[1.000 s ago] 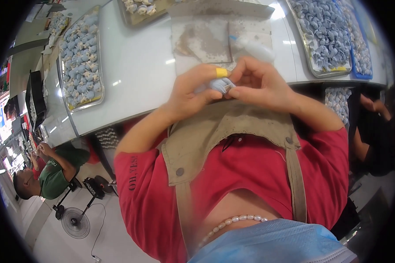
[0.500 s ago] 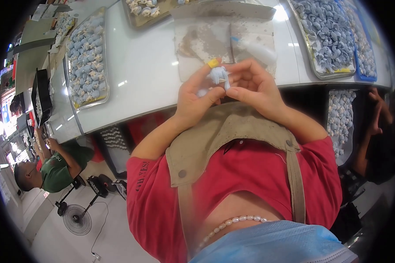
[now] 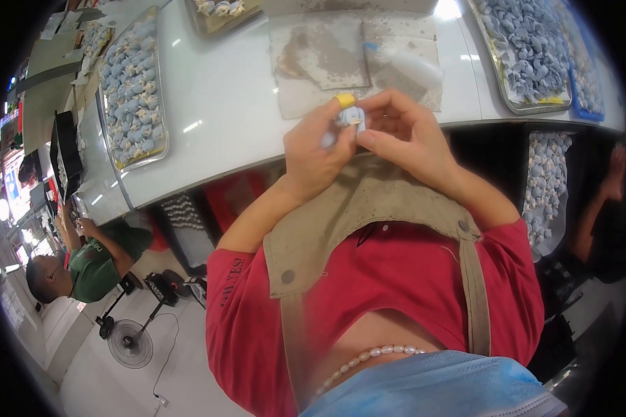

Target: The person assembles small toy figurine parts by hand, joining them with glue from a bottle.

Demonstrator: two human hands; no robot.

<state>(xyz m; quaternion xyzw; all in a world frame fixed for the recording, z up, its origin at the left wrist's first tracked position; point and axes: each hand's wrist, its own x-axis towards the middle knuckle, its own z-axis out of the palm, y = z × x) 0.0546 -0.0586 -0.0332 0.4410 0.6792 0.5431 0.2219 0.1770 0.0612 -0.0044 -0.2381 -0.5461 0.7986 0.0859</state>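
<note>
Close in front of my chest, both hands meet around a small pale blue moulded piece [image 3: 352, 115] with a cream-coloured bit on it; its exact kind I cannot make out. My left hand [image 3: 313, 153] is closed on it from the left, and a yellow wrap [image 3: 345, 101] covers a fingertip. From the other side, the curled fingers and thumb of my right hand [image 3: 402, 135] pinch the same piece. Just beyond the hands lies a stained, pale sheet [image 3: 292, 104] on the white table [image 3: 219, 97]. A translucent bottle [image 3: 414, 67] with a blue tip rests on that sheet.
Trays of small blue-and-cream pieces stand left [image 3: 133, 90] and at the back [image 3: 222, 24]. To the right are a tray of blue curved parts [image 3: 528, 52] and a blue-rimmed tray [image 3: 591, 111]. People sit at both sides; a fan [image 3: 130, 342] stands lower left.
The small blue piece has turned slightly between my fingers, and its cream-coloured bit shows more plainly. Both hands still hold it. The whole view has shifted a little.
</note>
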